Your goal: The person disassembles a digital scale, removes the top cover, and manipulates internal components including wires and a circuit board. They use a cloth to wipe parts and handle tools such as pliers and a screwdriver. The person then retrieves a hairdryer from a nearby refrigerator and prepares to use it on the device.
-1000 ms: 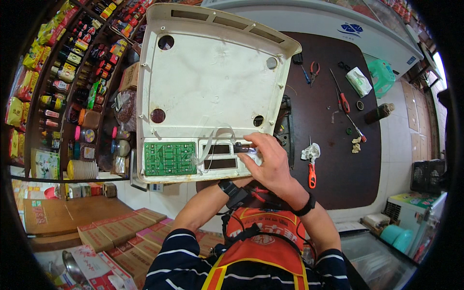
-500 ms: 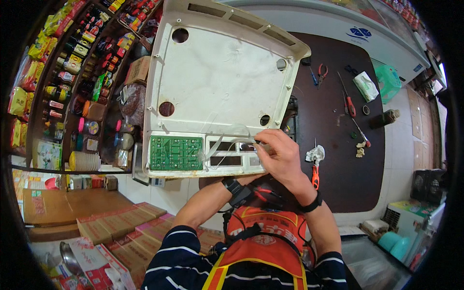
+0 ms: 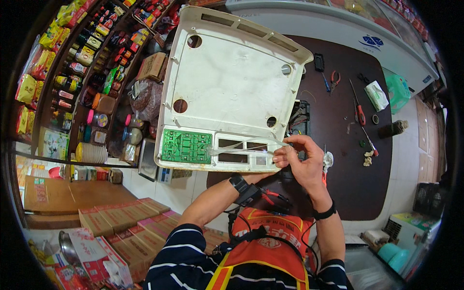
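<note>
Translucent flat ribbon cable (image 3: 229, 146) is pinched in right fingers (image 3: 302, 140), seemingly for tautness; left fingers, behind white plastic housing (image 3: 232, 92), can't be judged.

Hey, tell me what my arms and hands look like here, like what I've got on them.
Dark sleeves with white stripes reach about your elbows. A chunky black device is strapped at the left wrist, a black band around the right. Your right hand is ungloved; your left hand is mostly hidden.
</note>
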Motion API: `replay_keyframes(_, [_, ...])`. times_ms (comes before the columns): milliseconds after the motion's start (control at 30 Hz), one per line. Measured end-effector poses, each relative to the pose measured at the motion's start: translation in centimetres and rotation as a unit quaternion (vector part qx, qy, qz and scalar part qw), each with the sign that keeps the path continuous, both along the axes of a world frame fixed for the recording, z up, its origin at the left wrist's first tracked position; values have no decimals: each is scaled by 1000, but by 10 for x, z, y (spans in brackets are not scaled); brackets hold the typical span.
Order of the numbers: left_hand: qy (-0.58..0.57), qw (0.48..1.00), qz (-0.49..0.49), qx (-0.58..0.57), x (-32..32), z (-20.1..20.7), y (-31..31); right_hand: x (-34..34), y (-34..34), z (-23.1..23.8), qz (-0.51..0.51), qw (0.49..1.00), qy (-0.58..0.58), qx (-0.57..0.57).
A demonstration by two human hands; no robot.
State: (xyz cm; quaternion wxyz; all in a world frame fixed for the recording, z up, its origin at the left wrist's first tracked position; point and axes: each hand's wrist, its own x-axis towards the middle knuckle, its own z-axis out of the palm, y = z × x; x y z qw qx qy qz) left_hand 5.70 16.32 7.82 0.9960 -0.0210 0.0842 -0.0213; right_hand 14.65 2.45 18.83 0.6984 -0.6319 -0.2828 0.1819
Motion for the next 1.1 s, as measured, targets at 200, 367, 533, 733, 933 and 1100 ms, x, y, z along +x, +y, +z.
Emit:
replay_keyframes(200, [-13, 1000, -17, 14, -1, -10, 5, 2, 1, -6, 13, 1000, -21, -4])
replay_keyframes(367, [-53, 998, -26, -34, 3, -15, 3, 0, -2, -4, 31, 998, 58, 8])
replay_keyframes(533, [-29, 997, -39, -65, -1, -17, 0, 5, -4, -3, 52, 981, 189, 11])
replay_keyframes(733, [23, 999, -39, -3, -6, -3, 0, 9, -6, -4, 76, 951, 295, 45])
replay_keyframes(933, [-22, 998, -48, -18, -5, 8, 0, 12, -5, -3, 93, 946, 306, 56])
replay_keyframes(1100, [21, 988, -25, 150, -19, -12, 3, 7, -3, -4, 106, 947, 302, 26])
